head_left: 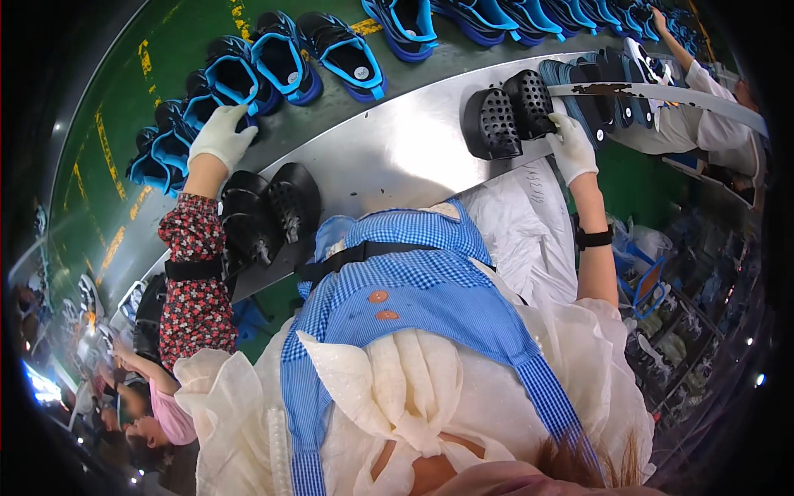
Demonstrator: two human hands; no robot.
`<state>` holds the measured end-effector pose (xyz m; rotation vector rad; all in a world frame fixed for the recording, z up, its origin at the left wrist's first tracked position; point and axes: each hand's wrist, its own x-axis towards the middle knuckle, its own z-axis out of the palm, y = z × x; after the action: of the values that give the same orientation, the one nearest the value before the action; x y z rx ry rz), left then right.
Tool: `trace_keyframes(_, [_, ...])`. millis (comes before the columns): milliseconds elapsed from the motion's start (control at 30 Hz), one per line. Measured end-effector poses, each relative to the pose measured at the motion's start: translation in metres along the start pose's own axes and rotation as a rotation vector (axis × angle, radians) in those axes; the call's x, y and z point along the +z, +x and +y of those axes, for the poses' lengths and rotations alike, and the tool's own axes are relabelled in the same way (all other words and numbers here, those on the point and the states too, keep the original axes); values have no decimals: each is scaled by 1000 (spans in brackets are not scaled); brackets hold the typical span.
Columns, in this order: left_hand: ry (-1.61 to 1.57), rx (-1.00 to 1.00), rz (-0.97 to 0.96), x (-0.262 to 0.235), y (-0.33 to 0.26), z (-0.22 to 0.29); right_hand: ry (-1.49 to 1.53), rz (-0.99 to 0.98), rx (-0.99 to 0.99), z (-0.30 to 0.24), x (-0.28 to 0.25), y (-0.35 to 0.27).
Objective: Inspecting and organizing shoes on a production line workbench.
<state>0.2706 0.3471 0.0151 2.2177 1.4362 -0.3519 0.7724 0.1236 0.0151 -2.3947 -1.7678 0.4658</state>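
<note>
My left hand (222,140), in a white glove, is at the near edge of the row of shoes, beside a black sneaker with bright blue lining (231,78). Its thumb and fingers are apart, and I see nothing held. At the other end of the metal ledge my gloved right hand (572,150) has its fingertips on the rim of a black perforated plastic shoe form (529,101). A second perforated form (494,124) stands against it on the left. Another pair of black forms (291,202) lies on the ledge below my left hand.
More blue-lined sneakers (405,29) line the green conveyor (116,165). Dark blue insoles (608,87) are stacked right of my right hand, beneath a worn metal rail (662,93). A co-worker's arm (674,41) reaches in at upper right. White sheeting (525,223) hangs off the ledge.
</note>
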Motion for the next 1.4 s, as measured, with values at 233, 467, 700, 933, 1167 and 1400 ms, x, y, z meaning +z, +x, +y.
trace_keyframes(233, [-84,48,-58,-7,-3,22,1,-141,-71,8,-12,22])
trace_keyframes(467, [-482,292,-32,6,-5,63,198,-8,-157,-105,-62,27])
trace_keyframes(700, [-1823,44,-488,11,-13,92,513,-227,-565,-255,-15,38])
trace_keyframes(933, [-1943,-14,-250,10,-21,40,762,-419,-357,-317,41,51])
trace_keyframes(1167, [-2040,42,239,8,-15,39,649,-208,-331,-344,69,66])
trace_keyframes(1400, [-2152,-1,335,-3,-4,37,908,-487,-128,-370,73,86])
